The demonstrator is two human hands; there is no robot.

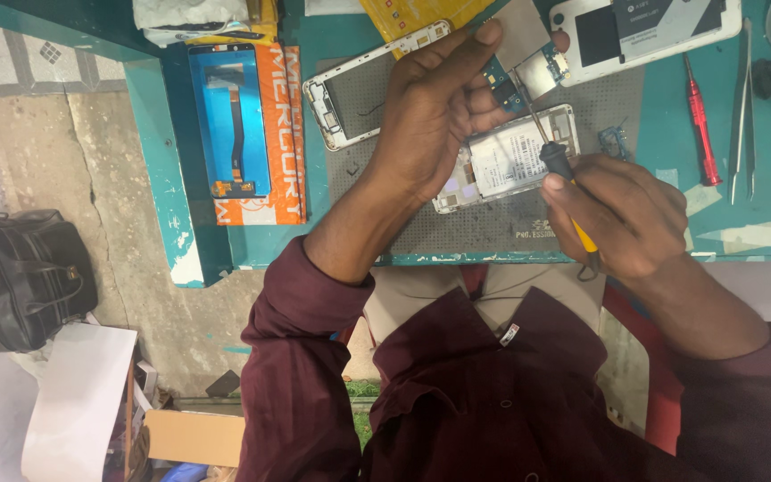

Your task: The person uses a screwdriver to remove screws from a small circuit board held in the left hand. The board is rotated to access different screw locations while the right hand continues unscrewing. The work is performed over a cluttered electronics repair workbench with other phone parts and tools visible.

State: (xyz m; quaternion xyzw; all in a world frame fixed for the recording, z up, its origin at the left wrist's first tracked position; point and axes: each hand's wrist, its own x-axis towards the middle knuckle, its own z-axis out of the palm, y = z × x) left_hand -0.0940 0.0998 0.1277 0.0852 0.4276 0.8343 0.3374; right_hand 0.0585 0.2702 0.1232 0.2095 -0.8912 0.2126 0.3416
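I am watching the left hand (435, 112) curling around a small circuit board (528, 76), thumb and fingers pinching it by its edges and lifting it above the table (662, 107). The index finger is stretching up along the board's back edge while the other fingers are folding in. The right hand (622, 214) is closing in a pen grip on a screwdriver (557, 161) with a black collar and a yellow handle, and its thin shaft is reaching up to the board, the tip touching or nearly touching it near the blue part.

Much of the board is lying behind the left hand's fingers, so I am seeing only its right half, a metal shield and a blue strip. The screwdriver's handle is mostly buried in the right palm, with just a sliver of yellow showing below the knuckles. Where exactly the tip is landing is hard to make out; it may be sitting on a screw, but I cannot tell.

An opened phone body (510, 156) is lying on the grey work mat (493, 223) directly under and between the two hands, its white inner label facing up. The board is hovering just above its upper end. A second empty phone frame (354, 89) is lying to the left of the left hand, partly covered by the wrist. A red screwdriver (700, 125) and tweezers (742, 107) are resting well to the right of the right hand.
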